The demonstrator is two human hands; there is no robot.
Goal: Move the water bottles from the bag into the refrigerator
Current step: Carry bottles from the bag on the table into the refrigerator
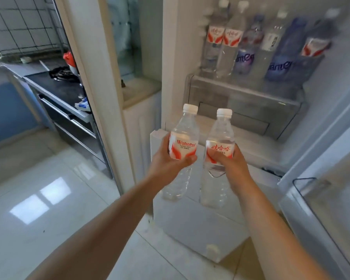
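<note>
The open refrigerator (251, 138) fills the space ahead of and above both hands, its shelf (245, 91) carrying a row of bottles (257, 43) well above them. Below the hands sits a white drawer front (190, 225). To the left of the left hand, beyond a door frame (93, 77), lies a kitchen counter (57, 85). The left hand (168, 160) curls round the labelled waist of one clear water bottle (183, 146), upright with its white cap above the fingers. Just beside it, the right hand (228, 162) grips a second water bottle (218, 146) the same way; the two bottles stand close but apart.
</note>
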